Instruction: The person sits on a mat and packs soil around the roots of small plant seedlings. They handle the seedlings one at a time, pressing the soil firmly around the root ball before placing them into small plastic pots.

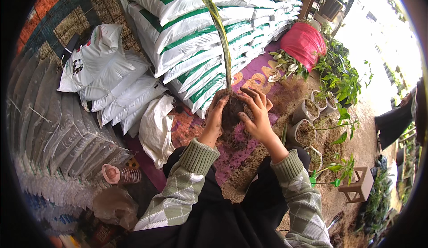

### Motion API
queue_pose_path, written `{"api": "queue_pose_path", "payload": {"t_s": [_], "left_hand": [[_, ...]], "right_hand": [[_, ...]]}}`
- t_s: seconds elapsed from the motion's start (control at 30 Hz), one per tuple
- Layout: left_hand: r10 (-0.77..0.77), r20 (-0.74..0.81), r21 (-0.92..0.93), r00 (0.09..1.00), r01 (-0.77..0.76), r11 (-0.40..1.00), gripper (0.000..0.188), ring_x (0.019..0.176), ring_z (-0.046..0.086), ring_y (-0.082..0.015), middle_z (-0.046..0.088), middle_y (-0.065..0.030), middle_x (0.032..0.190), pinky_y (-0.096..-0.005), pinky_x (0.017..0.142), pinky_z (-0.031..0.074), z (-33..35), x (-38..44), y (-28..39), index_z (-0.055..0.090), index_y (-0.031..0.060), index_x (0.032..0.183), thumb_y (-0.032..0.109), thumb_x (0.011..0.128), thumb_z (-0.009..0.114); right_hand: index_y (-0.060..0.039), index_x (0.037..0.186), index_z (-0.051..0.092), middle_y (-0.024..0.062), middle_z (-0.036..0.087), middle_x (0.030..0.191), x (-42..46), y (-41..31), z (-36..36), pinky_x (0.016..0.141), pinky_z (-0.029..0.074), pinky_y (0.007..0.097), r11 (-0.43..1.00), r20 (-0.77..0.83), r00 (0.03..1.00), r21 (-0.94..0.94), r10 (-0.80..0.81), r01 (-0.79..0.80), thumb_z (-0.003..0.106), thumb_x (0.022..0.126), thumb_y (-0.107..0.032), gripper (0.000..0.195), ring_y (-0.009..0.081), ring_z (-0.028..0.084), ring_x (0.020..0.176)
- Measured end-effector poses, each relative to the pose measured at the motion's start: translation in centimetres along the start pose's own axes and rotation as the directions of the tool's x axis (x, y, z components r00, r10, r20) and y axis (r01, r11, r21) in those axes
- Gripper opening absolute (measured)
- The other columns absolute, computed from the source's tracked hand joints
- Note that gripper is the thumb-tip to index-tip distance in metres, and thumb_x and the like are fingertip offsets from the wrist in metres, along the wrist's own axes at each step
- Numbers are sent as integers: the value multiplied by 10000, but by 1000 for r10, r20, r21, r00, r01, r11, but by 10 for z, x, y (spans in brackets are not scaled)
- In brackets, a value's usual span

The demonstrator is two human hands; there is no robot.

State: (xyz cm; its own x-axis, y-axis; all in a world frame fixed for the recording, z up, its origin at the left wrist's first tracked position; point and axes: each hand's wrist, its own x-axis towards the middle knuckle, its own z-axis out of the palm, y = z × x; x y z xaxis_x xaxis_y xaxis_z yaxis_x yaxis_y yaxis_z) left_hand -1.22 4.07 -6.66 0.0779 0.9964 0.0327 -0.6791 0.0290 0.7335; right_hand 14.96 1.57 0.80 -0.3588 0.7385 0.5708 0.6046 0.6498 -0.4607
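Note:
Between my hands stands a snake plant leaf (224,44), long, upright and yellow-edged, rising from a dark root ball (233,112). My left hand (217,114) grips the root ball at its left side near the leaf's base. My right hand (255,112) is at the ball's upper right, its fingers spread and bent and its fingertips by the soil. Dark soil marks the fingers of both hands. Beneath lies a purple patterned mat (247,141) with loose soil and root bits on it. Whether the lower root ball rests on anything is unclear.
White and green sacks (200,30) are stacked ahead. More white sacks (103,67) and a crumpled white bag (157,131) lie left, near a clear plastic bottle (123,175). At right are grow bags (304,131), a red sack (303,44), leafy plants (341,71) and a small brown stool (357,185).

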Motion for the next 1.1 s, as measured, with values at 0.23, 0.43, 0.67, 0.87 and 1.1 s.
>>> {"api": "queue_pose_path", "payload": {"t_s": [0.23,0.43,0.67,0.87,1.1], "left_hand": [[8,39,-41,999,-6,999,418,1092,533,-170,559,-93,1159,-315,945,424,10,-5,14,490,19,1237,333,973,410],[69,-8,-53,998,-70,996,371,984,580,-158,576,-76,1109,-304,858,473,-9,-1,6,512,25,1177,304,978,368],[72,-11,-46,997,-73,996,344,991,570,-159,574,-75,1083,-311,865,470,-26,-1,4,518,28,1137,291,971,372],[55,-5,-97,998,-56,994,292,894,602,-144,594,-61,1003,-287,801,495,-18,-6,13,521,44,1092,265,967,379],[129,-69,42,989,-126,991,202,874,597,-129,591,-41,973,-282,773,493,2,-18,24,520,74,1071,207,960,416]], "right_hand": [[-174,1282,507,63,455,1332,-1,7,-16,1031,151,473,998,87,995,-45,-37,41,651,787,-381,556,281,334,1265],[-179,1290,487,75,415,1365,-6,-4,-6,1030,163,488,979,149,988,194,41,-70,683,756,-374,601,293,306,1290],[-200,1275,502,69,379,1411,-5,-6,-3,1040,166,492,997,93,995,71,-27,20,688,749,-320,570,310,300,1285],[-224,1271,509,72,361,1423,-15,-16,2,1022,169,497,996,124,989,-16,-82,85,701,730,-349,587,313,309,1270],[-267,1219,561,67,332,1441,-25,-28,2,1012,165,514,988,62,994,-120,-88,95,715,703,-340,543,356,298,1265]]}}
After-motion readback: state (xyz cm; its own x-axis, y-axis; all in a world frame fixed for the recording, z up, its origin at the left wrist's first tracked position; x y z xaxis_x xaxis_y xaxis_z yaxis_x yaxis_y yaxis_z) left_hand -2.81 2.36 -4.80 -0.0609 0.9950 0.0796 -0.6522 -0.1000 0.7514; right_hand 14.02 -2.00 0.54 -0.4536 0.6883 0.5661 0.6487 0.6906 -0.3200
